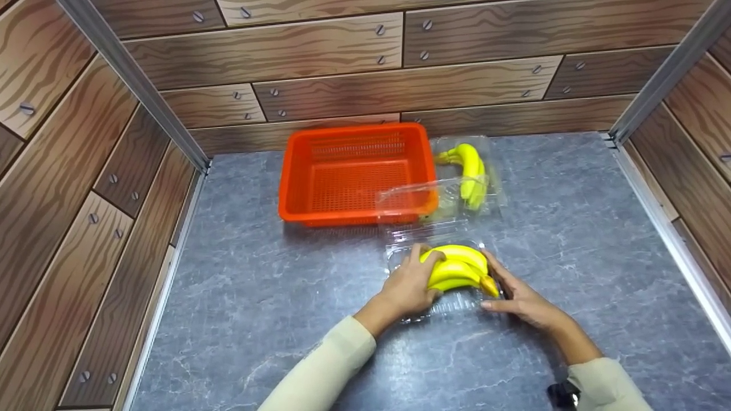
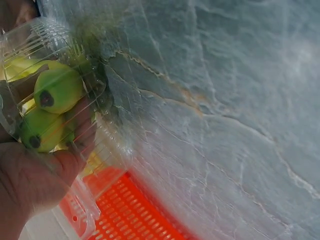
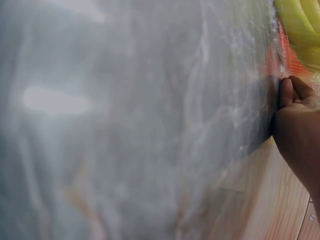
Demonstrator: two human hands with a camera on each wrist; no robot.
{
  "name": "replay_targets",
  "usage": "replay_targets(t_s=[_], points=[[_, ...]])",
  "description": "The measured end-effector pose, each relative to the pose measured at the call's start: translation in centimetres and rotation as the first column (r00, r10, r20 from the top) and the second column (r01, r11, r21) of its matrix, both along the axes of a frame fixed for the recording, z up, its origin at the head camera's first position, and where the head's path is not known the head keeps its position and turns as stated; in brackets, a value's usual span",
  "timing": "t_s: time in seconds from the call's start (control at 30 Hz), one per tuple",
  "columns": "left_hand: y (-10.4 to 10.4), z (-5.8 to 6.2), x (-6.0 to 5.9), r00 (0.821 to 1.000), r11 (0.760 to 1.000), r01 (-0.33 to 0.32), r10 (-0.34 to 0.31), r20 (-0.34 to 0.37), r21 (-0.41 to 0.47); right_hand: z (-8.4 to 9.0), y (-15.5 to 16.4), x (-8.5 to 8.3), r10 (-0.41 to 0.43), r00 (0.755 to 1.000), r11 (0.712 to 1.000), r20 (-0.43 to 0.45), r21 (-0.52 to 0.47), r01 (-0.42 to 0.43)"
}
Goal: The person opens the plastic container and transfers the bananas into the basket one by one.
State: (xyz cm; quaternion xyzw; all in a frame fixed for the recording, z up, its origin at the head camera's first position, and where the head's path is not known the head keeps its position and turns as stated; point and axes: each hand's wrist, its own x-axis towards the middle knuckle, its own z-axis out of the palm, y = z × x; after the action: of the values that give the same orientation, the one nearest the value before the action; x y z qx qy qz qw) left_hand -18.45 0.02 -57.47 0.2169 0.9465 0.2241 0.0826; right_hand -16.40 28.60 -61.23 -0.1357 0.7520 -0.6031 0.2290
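A bunch of yellow bananas (image 1: 457,269) lies in an open clear plastic clamshell (image 1: 451,305) near the middle of the grey table. My left hand (image 1: 420,279) grips the bunch at its left end, thumb on top. In the left wrist view the banana tips (image 2: 57,90) show through the clear plastic (image 2: 75,45) beside my left hand (image 2: 30,185). My right hand (image 1: 502,291) rests against the clamshell's near right corner, fingers laid along its edge. The right wrist view shows that right hand (image 3: 300,125) on the table below the bananas (image 3: 300,25).
An empty orange mesh basket (image 1: 354,171) stands at the back against the wood-pattern wall. A second clear clamshell (image 1: 491,188) holding a banana bunch (image 1: 471,171) sits just right of it. Wood-pattern panels wall the grey marble table (image 1: 257,297) on three sides.
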Motion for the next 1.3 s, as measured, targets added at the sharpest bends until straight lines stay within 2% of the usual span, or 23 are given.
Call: replay_targets(t_s=[0.57, 0.8, 1.0, 1.3], points=[[0.0, 0.1, -0.1, 0.999, 1.000, 0.014, -0.014, 0.048, -0.009, 0.1, -0.2, -0.2, 0.008, 1.000, 0.999, 0.008, -0.038, -0.007], [-0.3, 0.3, -0.2, 0.998, 0.998, 0.026, -0.030, 0.063, 0.056, 0.2, -0.1, 0.0, -0.007, 1.000, 1.000, 0.027, 0.004, 0.007], [-0.5, 0.7, -0.2, 0.996, 0.995, 0.025, -0.032, 0.078, 0.095, 0.0, -0.3, -0.1, -0.010, 1.000, 1.000, 0.014, -0.010, 0.010], [-1.2, 0.7, 0.2, 0.998, 0.972, 0.062, -0.064, 0.002, 0.225, 0.0, -0.3, 0.0, -0.010, 0.999, 1.000, 0.042, -0.020, 0.011]])
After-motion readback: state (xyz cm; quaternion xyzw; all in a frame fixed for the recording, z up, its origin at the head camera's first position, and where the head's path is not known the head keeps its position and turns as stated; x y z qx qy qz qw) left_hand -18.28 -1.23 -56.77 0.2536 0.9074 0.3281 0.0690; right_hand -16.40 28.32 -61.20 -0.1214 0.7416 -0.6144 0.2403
